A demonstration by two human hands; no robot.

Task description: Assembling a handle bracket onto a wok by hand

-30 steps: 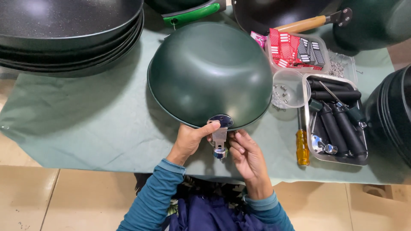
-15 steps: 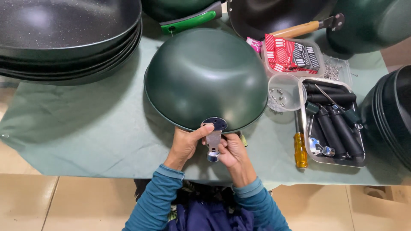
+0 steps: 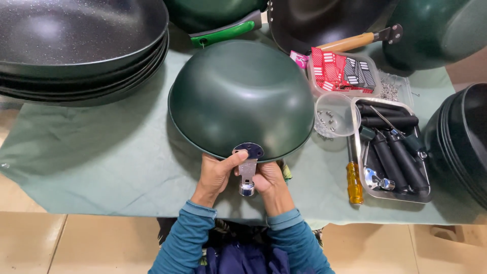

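Both hands, left hand (image 3: 217,175) and right hand (image 3: 267,181), have closed in since a second ago and now pinch the silver metal handle bracket (image 3: 247,172) against the rim of the upturned dark-green wok (image 3: 241,99), which lies on the green-clothed bench (image 3: 101,152); seating appears under way.

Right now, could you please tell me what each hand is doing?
Left hand: closed on the metal handle bracket.
Right hand: closed on the same bracket.
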